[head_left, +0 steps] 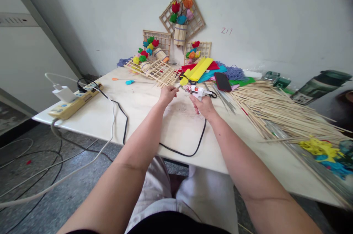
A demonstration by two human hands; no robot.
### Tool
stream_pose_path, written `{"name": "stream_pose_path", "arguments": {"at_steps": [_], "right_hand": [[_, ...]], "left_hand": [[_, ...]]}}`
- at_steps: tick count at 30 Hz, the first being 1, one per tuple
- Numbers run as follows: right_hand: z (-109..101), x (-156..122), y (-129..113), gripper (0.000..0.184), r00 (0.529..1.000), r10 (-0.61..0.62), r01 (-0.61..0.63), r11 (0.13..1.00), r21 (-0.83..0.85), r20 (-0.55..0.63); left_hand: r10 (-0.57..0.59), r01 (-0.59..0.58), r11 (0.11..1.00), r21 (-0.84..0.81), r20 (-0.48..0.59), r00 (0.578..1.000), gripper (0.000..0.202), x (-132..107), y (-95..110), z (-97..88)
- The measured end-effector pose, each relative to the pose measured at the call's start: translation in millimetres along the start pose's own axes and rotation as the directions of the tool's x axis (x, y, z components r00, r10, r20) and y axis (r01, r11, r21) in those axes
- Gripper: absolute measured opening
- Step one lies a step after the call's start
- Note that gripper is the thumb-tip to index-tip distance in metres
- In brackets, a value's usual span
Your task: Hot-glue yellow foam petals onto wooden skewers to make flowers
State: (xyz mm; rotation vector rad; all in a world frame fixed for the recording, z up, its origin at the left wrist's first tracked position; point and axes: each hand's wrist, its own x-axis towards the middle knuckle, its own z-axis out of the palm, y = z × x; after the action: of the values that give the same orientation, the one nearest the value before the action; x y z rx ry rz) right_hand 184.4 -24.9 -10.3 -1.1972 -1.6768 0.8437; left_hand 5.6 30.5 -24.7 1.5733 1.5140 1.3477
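Note:
My right hand (203, 106) grips a white hot glue gun (196, 90), its nozzle facing left. The gun's barrel is speckled with dark red marks. Just left of the nozzle, the fingers of my left hand (167, 95) are pinched together, but whatever they hold is too small to make out. A small yellow piece (183, 81) shows right behind the nozzle; I cannot tell whether it touches my left fingers. The gun's black cord (190, 155) loops down over the table's front edge. Beyond my hands lie yellow crepe paper strips (199, 70) and a stick lattice (162, 72).
Thin wooden sticks (275, 107) are heaped at right, near a phone (222, 81) and a dark green bottle (321, 87). A power strip (75, 101) with plugs and cables sits at left. Lattice panels with paper flowers (182, 10) stand against the wall.

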Motion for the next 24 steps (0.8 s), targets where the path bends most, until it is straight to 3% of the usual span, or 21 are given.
{"name": "stream_pose_path", "arguments": {"at_steps": [13, 24], "right_hand": [[2, 2, 4, 0.036, 1.0, 0.008, -0.007, 0.999, 0.043, -0.015], [4, 0, 2, 0.035, 1.0, 0.009, -0.009, 0.998, 0.061, -0.011]], "left_hand": [[0.087, -0.08, 0.988, 0.129, -0.045, 0.995, 0.021, 2, 0, 1.2], [0.172, -0.161, 0.951, 0.265, -0.021, 0.985, 0.022, -4, 9, 0.5]]}}
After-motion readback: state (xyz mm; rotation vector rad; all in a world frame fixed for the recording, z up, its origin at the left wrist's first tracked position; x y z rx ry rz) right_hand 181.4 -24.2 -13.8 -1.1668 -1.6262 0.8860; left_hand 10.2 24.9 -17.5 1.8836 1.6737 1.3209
